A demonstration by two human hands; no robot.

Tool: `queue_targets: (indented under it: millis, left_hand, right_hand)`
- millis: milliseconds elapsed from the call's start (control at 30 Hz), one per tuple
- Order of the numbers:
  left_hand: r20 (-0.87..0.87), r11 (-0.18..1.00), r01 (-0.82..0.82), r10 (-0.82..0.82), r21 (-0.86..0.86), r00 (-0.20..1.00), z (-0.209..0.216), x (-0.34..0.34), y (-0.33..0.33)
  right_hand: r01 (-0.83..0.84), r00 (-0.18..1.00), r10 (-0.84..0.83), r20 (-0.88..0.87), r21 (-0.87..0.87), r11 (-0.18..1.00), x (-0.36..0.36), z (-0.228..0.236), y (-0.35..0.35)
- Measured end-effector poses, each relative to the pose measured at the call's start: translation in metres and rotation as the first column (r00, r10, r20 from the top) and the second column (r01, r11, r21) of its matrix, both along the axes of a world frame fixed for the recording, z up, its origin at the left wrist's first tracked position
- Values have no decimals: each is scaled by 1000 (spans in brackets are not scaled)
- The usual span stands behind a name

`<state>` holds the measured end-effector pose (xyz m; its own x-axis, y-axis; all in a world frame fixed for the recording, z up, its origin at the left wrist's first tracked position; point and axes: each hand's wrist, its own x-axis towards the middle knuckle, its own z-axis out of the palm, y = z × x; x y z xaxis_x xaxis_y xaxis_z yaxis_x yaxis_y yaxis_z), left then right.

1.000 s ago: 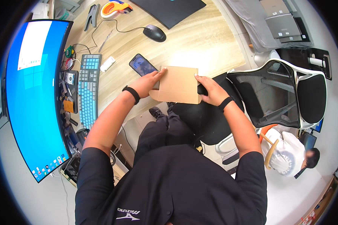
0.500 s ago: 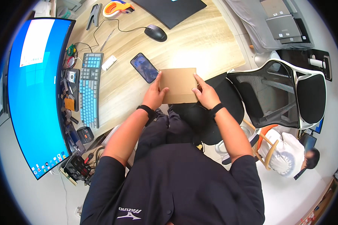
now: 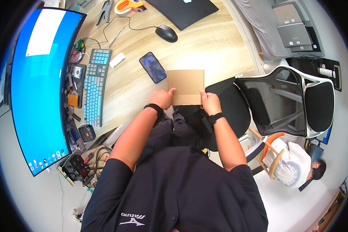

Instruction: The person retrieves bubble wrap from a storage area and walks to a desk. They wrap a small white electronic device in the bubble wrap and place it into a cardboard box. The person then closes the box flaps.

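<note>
A flat brown cardboard box (image 3: 186, 83) is held between my two hands at the near edge of the desk, above my lap. My left hand (image 3: 163, 98) grips its near left corner, the thumb on top and the other fingers tucked below. My right hand (image 3: 211, 103) pinches the near right corner, its thumb lying over the box's edge. Just left of the box lies a smartphone (image 3: 153, 67) with its screen up. What the box contains is hidden.
A keyboard (image 3: 95, 87) and a curved monitor (image 3: 42, 89) stand at the left. A mouse (image 3: 166, 33), a black laptop (image 3: 183, 11) and an orange tape dispenser (image 3: 130, 6) lie farther back. To the right is a mesh office chair (image 3: 282, 100); another person (image 3: 294, 164) sits beyond.
Both hands have slid from the sides of the box down to its near corners. A crease near the box's close edge shows more clearly. The whole view has shifted slightly.
</note>
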<state>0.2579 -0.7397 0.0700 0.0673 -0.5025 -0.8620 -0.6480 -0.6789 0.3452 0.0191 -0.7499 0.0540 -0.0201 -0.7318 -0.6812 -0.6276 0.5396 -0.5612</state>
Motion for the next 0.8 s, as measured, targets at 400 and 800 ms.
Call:
queue_targets:
  millis: [400,800]
  left_hand:
    - [-156,899,-398,373,-184,915,-30,-14,30]
    - [-302,830,-499,422,-250,854,-33,-8,51]
  right_hand:
    - [-19,1000,16,-18,-181,983,-3,-43,14]
    - [-33,999,38,16,-261,965,3,-17,14]
